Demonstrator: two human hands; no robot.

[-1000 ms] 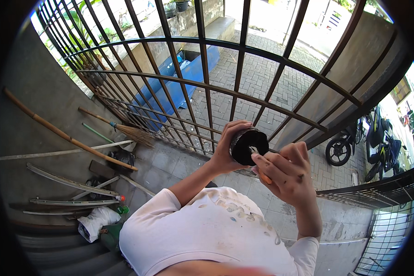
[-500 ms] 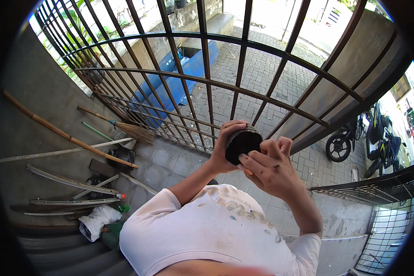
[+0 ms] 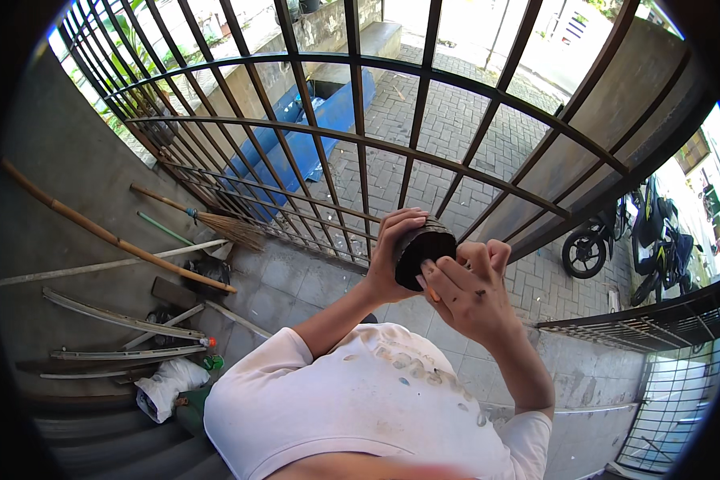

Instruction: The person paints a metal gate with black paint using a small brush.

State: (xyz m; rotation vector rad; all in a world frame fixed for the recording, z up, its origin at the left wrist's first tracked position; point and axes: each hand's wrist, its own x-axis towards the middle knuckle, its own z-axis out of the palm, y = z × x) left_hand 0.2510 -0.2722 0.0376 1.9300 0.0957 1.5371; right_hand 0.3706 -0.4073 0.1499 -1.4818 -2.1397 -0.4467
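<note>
My left hand (image 3: pixel 386 260) is wrapped round the side of a round, open-topped can (image 3: pixel 430 250), dark inside. The can is tilted, its mouth turned toward me. At the mouth, my right hand (image 3: pixel 470 300) is bent, with fingers reaching in over the rim. A small orange thing (image 3: pixel 432 294) shows between the right fingers and thumb; most of it is hidden, so its kind is unclear. Dark smears mark the back of that hand. What the right fingertips touch inside the can cannot be seen well.
Ahead stands a dark barred metal gate (image 3: pixel 360 144), close beyond my hands. Behind it are a blue metal container (image 3: pixel 296 148) and paving. A broom (image 3: pixel 224 228), a bamboo pole (image 3: pixel 112 232), wooden strips and a white sack (image 3: pixel 168 388) lie left. Motorcycles (image 3: pixel 656 248) stand right.
My right fingers have shifted slightly within the can's mouth, the index finger now further over the opening. The left hand keeps its hold on the can.
</note>
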